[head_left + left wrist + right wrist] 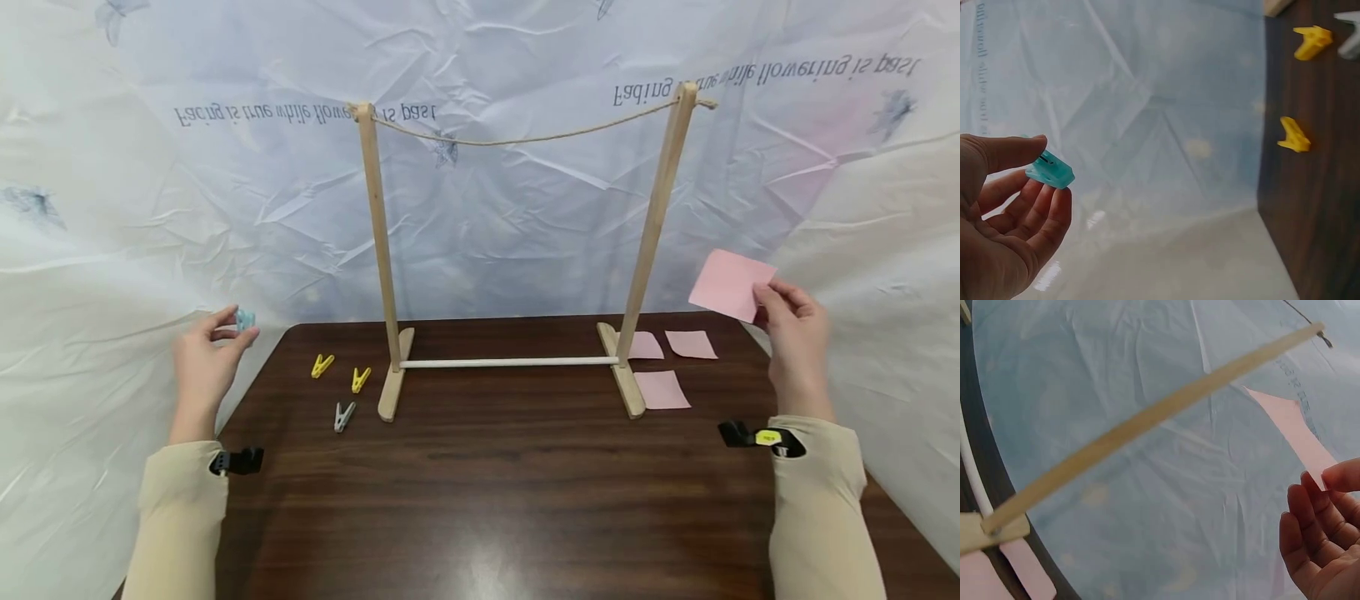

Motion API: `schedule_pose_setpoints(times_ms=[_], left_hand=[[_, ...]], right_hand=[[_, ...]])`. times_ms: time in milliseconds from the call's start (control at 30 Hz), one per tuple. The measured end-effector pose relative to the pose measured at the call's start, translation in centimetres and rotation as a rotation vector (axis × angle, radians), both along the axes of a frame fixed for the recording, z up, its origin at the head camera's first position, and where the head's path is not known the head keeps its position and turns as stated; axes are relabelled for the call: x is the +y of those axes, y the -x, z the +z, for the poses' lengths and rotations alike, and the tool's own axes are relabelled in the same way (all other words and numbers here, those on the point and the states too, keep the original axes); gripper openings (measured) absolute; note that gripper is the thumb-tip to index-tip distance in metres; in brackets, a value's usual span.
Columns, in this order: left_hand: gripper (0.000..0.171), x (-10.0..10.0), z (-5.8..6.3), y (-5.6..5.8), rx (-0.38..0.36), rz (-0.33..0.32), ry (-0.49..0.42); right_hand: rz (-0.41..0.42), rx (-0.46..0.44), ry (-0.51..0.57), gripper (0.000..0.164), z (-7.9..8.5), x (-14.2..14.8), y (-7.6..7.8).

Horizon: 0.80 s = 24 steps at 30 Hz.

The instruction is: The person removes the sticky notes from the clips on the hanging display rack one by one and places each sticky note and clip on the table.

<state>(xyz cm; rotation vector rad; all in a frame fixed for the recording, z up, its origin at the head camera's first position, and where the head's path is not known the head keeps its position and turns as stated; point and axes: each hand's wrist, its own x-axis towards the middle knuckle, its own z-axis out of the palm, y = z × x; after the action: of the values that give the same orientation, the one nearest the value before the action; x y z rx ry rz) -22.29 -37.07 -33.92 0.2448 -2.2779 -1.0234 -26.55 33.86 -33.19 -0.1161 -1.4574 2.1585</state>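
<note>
Between thumb and fingers, my left hand (207, 360) pinches a light blue clothespin (244, 319), raised over the table's left edge. The left wrist view shows this clothespin (1051, 169) close up at the fingertips. At the right, my right hand (797, 350) holds a pink paper square (729, 283) by its lower right corner, in the air. The same paper (1294, 428) appears nearly edge-on in the right wrist view. Two yellow clothespins (361, 380) and a grey clothespin (343, 417) lie on the table at the left. Several pink paper squares (663, 390) lie at the right.
A wooden stand (651, 225) rises at the back of the dark table (480, 492). A slack string (517, 141) joins its two post tops, and a white rod (510, 362) joins its feet. A pale printed sheet (517, 225) hangs behind and at both sides.
</note>
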Motion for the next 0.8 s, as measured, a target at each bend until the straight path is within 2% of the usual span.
schedule_pose_setpoints(times_ms=[133, 267, 433, 500, 567, 667, 733, 800], left_hand=[[0.052, -0.5, -1.4, -0.5, -0.044, -0.007, 0.05], [0.052, -0.8, -2.6, -0.9, -0.09, -0.017, 0.091], [0.052, -1.3, -4.2, -1.0, -0.144, -0.031, 0.123], [0.053, -1.5, -4.7, -1.0, -0.172, -0.038, 0.145], [0.054, -1.7, -5.3, -0.8, -0.202, -0.05, 0.16], [0.055, -1.7, -6.0, -0.4, -0.254, -0.069, 0.182], [0.055, -1.7, -6.6, -0.1, -0.281, -0.08, 0.175], [0.056, -1.7, -7.1, 0.1, -0.306, -0.082, 0.159]], right_hand=[[-0.032, -0.047, -0.04, 0.004, -0.8, 1.7, -0.8], [-0.08, -0.142, -0.112, 0.008, -1.9, 2.9, -1.3], [-0.101, -0.313, -0.255, 0.035, -3.6, 4.0, -1.7], [-0.093, -0.358, -0.306, 0.033, -4.4, 4.4, -1.6], [-0.088, -0.38, -0.341, 0.023, -5.2, 4.9, -1.6], [-0.082, -0.426, -0.455, 0.009, -6.2, 5.7, -1.4], [-0.08, -0.46, -0.535, 0.012, -6.6, 6.1, -1.3], [-0.083, -0.505, -0.64, 0.026, -7.0, 6.3, -1.1]])
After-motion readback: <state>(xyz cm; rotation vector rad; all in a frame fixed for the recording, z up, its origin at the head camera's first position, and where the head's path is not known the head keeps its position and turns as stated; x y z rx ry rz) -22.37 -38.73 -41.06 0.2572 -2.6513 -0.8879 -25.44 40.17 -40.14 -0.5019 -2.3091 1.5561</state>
